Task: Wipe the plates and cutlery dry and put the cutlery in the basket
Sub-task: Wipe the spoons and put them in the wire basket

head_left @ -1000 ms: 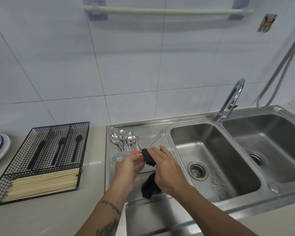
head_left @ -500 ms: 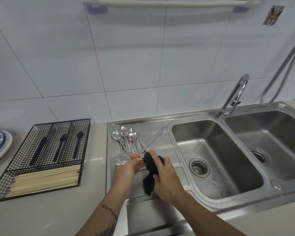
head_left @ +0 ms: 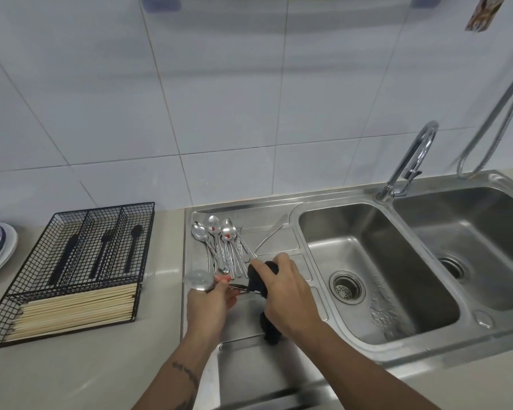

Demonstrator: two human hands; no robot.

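Left hand (head_left: 209, 303) pinches a steel spoon (head_left: 200, 280) while right hand (head_left: 288, 294) grips a black cloth (head_left: 256, 281) around its handle; loose pinch risks dropping it onto the drainboard's (head_left: 279, 241) near edge.

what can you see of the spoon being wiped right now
The spoon looks like shiny metal, with a rounded bowl pointing left toward the basket. It lies roughly level above the sink's draining board. The left hand pinches its neck; the right hand wraps a dark cloth round its handle, hiding most of it.
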